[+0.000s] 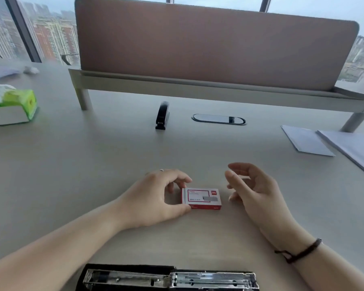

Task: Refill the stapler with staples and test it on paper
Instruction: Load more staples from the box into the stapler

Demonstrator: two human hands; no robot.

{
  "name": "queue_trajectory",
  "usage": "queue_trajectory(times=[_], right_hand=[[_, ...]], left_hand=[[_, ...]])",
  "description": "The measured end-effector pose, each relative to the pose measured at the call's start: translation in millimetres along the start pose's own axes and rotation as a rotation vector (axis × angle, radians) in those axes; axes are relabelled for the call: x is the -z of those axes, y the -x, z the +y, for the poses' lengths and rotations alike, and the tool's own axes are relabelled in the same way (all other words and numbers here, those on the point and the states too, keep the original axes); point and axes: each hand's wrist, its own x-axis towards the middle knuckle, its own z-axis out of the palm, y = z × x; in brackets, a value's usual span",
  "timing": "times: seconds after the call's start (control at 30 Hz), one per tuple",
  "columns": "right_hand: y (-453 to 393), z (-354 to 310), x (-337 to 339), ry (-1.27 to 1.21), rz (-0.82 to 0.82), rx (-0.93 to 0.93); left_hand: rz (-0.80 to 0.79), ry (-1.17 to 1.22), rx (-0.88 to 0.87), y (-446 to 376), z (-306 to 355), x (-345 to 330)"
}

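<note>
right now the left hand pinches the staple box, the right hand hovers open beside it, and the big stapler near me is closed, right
Not quite. In the head view the big stapler lies opened flat, its metal staple channel exposed. The rest holds: the left hand pinches the staple box, and the right hand hovers open beside it.

Red-white staple box flat, left end pinched between fingers; stapler swung open flat below them; paper well apart.

bare desk around staple box
</note>
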Motion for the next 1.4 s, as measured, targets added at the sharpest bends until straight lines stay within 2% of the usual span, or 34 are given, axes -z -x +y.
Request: queue_trajectory(times=[0.2,0.37,0.6,0.9,1.17,1.4], right_hand=[[8.1,-3.1,-1.0,-0.092,-0.234,-0.025],[8.1,1.9,-2.8,-0.006,-0.377,0.011],[7.8,6.4,-2.6,0.104,-0.418,0.069],[9.5,5.6,-2.5,0.234,-0.377,0.137],[11.1,4.8,-2.1,0.292,-0.36,0.156],[12.2,2.6,-2.7,0.309,-0.352,0.172]], left_hand=[[0.005,0.067,0.011,1.4,1.9,0.7],[-0.01,0.099,0.041,1.9,4.5,4.6],[-0.015,0.138,0.06,2.6,5.0,4.7],[-0.053,0.244,0.062,6.5,-2.8,19.2],[0.051,0.107,0.029,6.8,3.3,13.9],[0.12,-0.05,0.11,2.8,15.4,3.6]])
